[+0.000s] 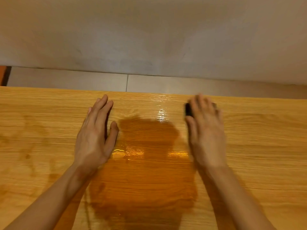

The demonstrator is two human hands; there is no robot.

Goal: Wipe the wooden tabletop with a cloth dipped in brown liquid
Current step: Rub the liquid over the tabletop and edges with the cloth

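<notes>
Wooden table (259,146), grain running sideways, with a wet brown liquid patch (144,176) at centre. Left hand (94,138) flat beside the patch, fingers straight. Blurred right hand (206,130) pressing dark cloth (188,109) near far edge.

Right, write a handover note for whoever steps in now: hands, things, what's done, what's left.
Left hand: flat on the tabletop, fingers straight, holding nothing.
Right hand: blurred, pressing a dark cloth near the far edge.
Done: a wet brown patch covers the middle, between the hands.
Left: the pale wood on both sides.
</notes>
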